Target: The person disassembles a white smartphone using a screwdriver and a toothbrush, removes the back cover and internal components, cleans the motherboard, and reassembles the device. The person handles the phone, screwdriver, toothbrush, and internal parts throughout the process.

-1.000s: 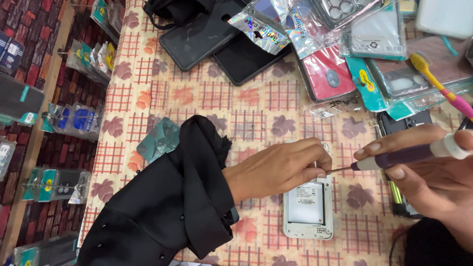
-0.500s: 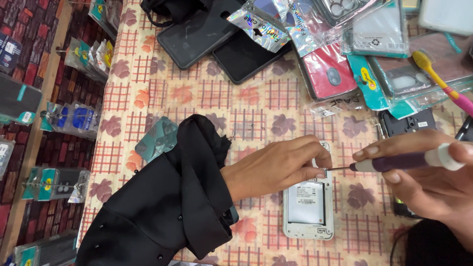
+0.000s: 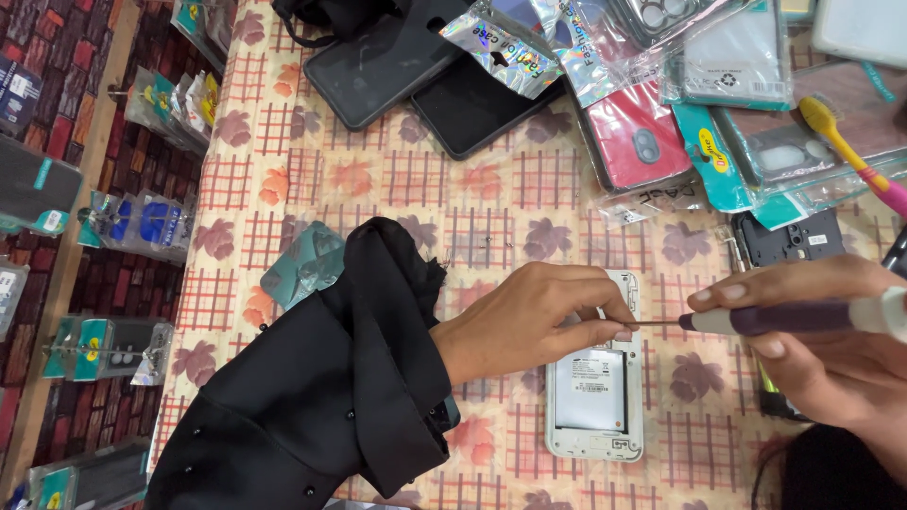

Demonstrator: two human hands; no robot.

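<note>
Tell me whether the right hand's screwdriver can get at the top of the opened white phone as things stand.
Probably yes: the screwdriver in the right hand points its tip at the white phone's top edge, beside the left hand's fingertips, which cover part of that edge.

**Checks, florals and bright plastics across a phone-repair bench**

Cream tablecloth (image 3: pixel 397 189) gridded in red checks, scattered with rust and maroon leaf prints. White-framed opened phone (image 3: pixel 593 401) with a pale grey battery. Dark purple screwdriver (image 3: pixel 794 317), white at the end. Black sleeve (image 3: pixel 321 397). Red phone case (image 3: pixel 635 142), teal packet (image 3: pixel 704 156), holographic silver pouch (image 3: pixel 505 52), yellow-and-pink toothbrush (image 3: pixel 850 151).
</note>
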